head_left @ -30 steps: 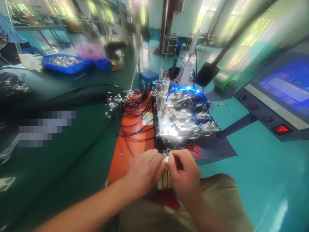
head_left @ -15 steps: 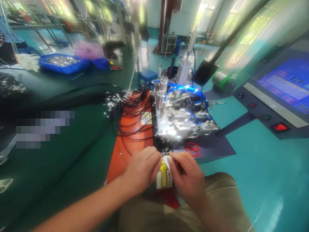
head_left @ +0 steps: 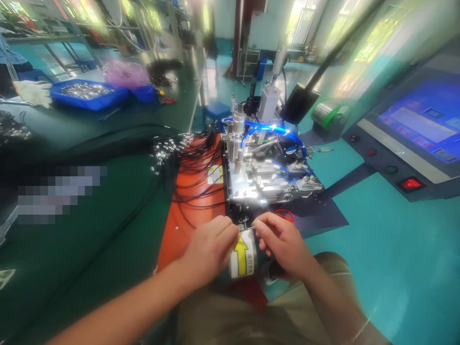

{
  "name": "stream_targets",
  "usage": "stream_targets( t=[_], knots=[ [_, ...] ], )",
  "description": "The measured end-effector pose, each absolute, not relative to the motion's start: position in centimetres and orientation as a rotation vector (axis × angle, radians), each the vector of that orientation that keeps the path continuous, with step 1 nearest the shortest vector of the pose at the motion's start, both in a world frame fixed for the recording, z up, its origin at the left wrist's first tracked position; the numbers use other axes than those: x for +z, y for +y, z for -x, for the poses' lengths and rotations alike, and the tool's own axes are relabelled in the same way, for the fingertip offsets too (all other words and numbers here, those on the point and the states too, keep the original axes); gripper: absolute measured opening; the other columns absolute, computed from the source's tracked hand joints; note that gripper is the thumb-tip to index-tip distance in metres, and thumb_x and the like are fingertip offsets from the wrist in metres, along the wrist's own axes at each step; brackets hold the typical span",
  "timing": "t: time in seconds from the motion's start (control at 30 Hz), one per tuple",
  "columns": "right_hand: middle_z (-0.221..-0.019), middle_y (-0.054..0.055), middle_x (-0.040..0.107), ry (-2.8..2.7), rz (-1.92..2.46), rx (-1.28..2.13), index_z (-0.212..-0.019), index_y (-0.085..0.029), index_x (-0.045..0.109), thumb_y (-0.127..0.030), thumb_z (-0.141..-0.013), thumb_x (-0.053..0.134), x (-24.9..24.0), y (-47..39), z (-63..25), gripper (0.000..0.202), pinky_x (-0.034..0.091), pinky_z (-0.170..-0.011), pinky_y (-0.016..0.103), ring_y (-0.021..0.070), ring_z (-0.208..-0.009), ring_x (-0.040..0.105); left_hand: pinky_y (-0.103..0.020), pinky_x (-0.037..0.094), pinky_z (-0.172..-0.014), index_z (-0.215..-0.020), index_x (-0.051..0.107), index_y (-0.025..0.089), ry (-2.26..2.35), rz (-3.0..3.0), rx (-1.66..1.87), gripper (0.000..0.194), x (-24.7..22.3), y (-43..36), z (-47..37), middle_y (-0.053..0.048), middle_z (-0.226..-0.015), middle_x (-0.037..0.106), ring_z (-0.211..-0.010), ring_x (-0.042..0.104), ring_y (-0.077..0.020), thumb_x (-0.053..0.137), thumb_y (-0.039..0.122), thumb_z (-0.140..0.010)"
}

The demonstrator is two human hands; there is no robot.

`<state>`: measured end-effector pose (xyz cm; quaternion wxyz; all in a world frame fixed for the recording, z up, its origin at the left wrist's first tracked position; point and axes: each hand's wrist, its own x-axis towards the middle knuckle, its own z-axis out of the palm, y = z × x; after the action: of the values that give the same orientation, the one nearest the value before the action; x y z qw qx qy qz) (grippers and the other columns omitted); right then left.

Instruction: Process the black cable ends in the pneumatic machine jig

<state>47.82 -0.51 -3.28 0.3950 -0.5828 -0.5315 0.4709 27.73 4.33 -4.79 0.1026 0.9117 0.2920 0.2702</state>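
At the near end of the machine (head_left: 251,187), my left hand (head_left: 215,247) is closed, its fingertips pressed together. My right hand (head_left: 282,242) faces it in a pinch of thumb and forefinger. A thin wire (head_left: 248,228) spans the short gap between the two sets of fingertips; its finer detail is too small to make out. Just below the fingers is a white label with a yellow arrow (head_left: 241,256). Behind my right hand, the red handles of scissors (head_left: 286,214) show in part.
Black cables (head_left: 196,167) with shiny metal ends lie across the orange panel (head_left: 183,211). A control panel with a lit screen (head_left: 424,124) stands right. A blue tray of small metal parts (head_left: 86,98), a pink bag (head_left: 125,75) and a white glove (head_left: 34,92) are at far left. A solder-like wire spool (head_left: 325,114) sits behind.
My right hand has turned and raised its forefinger, with its other fingers loosening and the arrow label more exposed. The left hand stays closed in nearly the same place. The view has shifted slightly.
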Motion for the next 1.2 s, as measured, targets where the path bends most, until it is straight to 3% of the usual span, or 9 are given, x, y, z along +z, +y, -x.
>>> stream_targets(
  t=[0.47, 0.73, 1.2],
  knots=[
    [-0.065, -0.005, 0.048, -1.573, 1.512, 1.024, -0.077, -0.022, 0.048, -0.036, -0.102, 0.043, -3.8, 0.5, -47.8, 0.029, 0.038, -0.056, 0.023, 0.0128, -0.06, 0.046, -0.028, 0.04, -0.063, -0.092, 0.061, 0.016, 0.88, -2.72, 0.729, 0.018, -4.6, 4.7, -27.5, -0.005, -0.079, 0.056, -0.072, 0.049, -0.0167, 0.044, 0.015, -0.096],
    [-0.072, -0.004, 0.047, -1.483, 1.458, 0.948, -0.079, -0.021, 0.048, -0.034, -0.103, 0.04, -6.1, 1.7, -47.0, 0.028, 0.039, -0.064, 0.025, 0.0143, -0.068, 0.046, -0.028, 0.047, -0.072, -0.108, 0.061, 0.017, 0.907, -2.678, 0.603, 0.021, -4.5, 6.7, -27.6, -0.005, -0.091, 0.058, -0.081, 0.054, -0.0166, 0.045, 0.011, -0.095],
    [-0.076, -0.003, 0.051, -1.378, 1.48, 1.008, -0.083, -0.021, 0.05, -0.032, -0.104, 0.04, -7.8, 2.3, -47.0, 0.025, 0.038, -0.066, 0.025, 0.0144, -0.071, 0.049, -0.031, 0.048, -0.076, -0.106, 0.065, 0.016, 0.816, -2.645, 0.745, 0.024, -5.3, 7.8, -27.2, -0.009, -0.099, 0.063, -0.087, 0.057, -0.0183, 0.047, 0.007, -0.094]
  ],
)
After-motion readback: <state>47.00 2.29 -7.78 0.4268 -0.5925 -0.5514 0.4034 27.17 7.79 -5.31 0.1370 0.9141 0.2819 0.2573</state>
